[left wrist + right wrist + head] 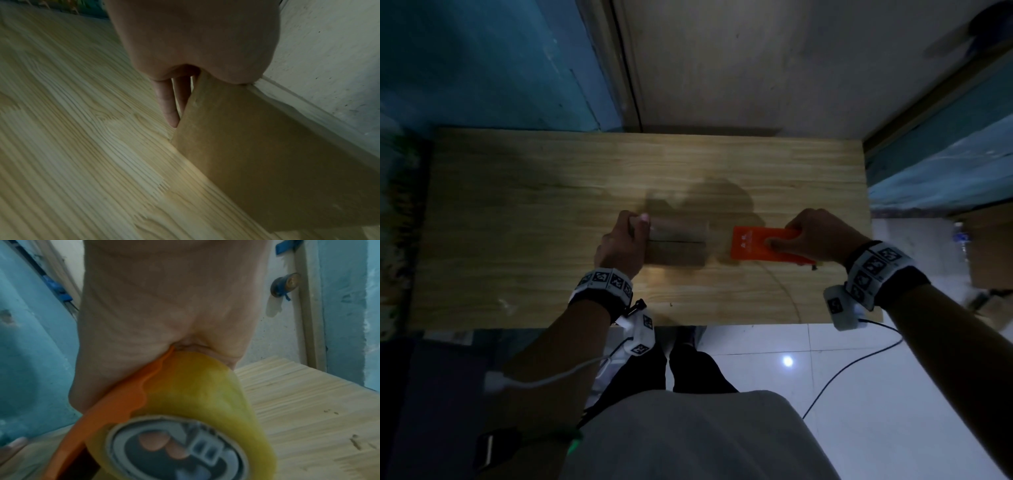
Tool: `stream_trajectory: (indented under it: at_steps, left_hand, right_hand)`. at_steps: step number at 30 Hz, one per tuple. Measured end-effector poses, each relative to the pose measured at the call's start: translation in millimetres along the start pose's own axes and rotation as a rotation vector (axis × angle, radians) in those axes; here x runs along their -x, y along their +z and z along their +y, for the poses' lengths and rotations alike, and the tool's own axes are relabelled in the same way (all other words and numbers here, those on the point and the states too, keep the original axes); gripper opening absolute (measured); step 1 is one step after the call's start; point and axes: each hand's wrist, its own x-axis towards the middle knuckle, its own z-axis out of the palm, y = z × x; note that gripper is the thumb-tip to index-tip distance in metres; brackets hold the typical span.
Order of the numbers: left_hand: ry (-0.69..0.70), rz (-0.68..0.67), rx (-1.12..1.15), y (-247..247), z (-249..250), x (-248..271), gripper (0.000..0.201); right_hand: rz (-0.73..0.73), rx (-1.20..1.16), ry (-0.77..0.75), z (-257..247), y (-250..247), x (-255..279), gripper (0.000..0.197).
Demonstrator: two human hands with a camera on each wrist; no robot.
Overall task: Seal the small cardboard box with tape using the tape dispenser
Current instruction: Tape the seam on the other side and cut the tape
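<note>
A small brown cardboard box (676, 245) lies on the wooden table (517, 205), its top flaps closed with a dark seam along the middle. My left hand (625, 241) grips the box's left end, thumb on top and fingers (167, 104) down the far side of the box (267, 154). My right hand (815, 236) grips the orange tape dispenser (760, 245) just right of the box. In the right wrist view the dispenser's orange frame (115, 407) carries a yellowish tape roll (195, 386), with fingertips (154, 443) inside its core.
A pale wall and door frame (630, 68) stand behind the table, with teal walls on both sides. White tiled floor (859, 377) and a black cable (852, 370) lie to the lower right. A cardboard carton (993, 253) sits at the far right.
</note>
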Motion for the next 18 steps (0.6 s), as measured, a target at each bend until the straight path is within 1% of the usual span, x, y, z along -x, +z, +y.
stream_trajectory:
  at_steps: [7, 13, 18]
  left_hand:
    - [-0.002, 0.002, -0.007, -0.9, -0.5, -0.9, 0.043]
    - [-0.001, -0.012, -0.028, -1.6, -1.2, -2.5, 0.043]
    - [0.001, -0.017, -0.035, -1.4, -2.4, -4.2, 0.043]
  right_hand:
    - [0.002, 0.094, 0.029, -26.8, 5.8, -14.4, 0.052]
    - [0.039, 0.197, 0.036, -53.6, 11.1, -25.0, 0.055]
    - [0.062, 0.238, 0.066, -72.7, 15.8, -30.6, 0.054]
